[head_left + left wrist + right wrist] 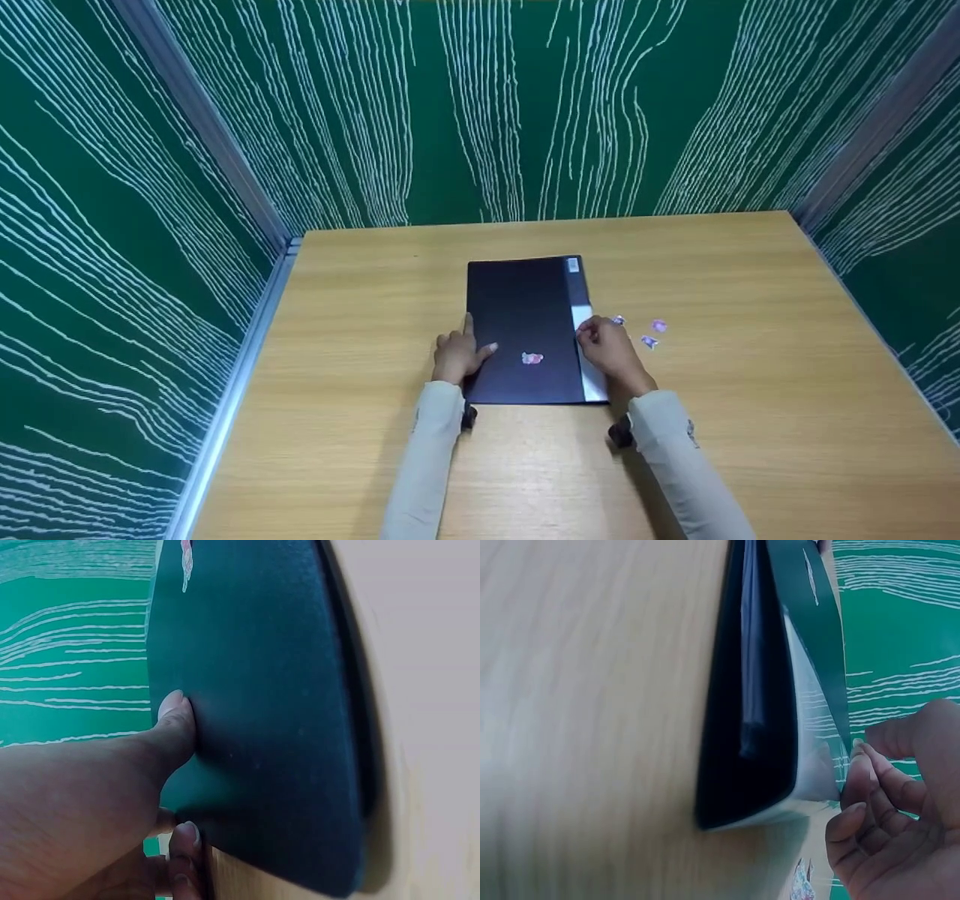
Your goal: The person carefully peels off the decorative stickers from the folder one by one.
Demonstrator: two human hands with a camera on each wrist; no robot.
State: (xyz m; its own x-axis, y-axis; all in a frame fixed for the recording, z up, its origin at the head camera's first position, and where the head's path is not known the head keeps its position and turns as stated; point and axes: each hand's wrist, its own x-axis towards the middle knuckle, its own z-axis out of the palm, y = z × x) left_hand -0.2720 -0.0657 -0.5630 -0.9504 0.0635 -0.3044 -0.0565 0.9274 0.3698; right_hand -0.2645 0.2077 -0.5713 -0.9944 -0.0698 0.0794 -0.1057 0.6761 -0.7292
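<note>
A dark folder (517,315) lies closed on the wooden table, a small pink sticker (532,358) on its cover. My left hand (457,354) rests at the folder's left edge, thumb over the cover and index finger straight along the side. At the opposite edge my right hand (611,349) pinches the shiny clear plastic flap (814,735) between thumb and fingertips. That flap stands slightly raised from the cover and shows as a bright strip in the head view. Beside the right hand lie several small loose stickers (659,325), one of them partly behind the fingers.
The wooden table (337,315) reaches back to a green wall (480,112) with white wavy lines. Similar green panels stand at left and right, joined by metal posts (217,120). A white label (573,265) sits at the folder's far right corner.
</note>
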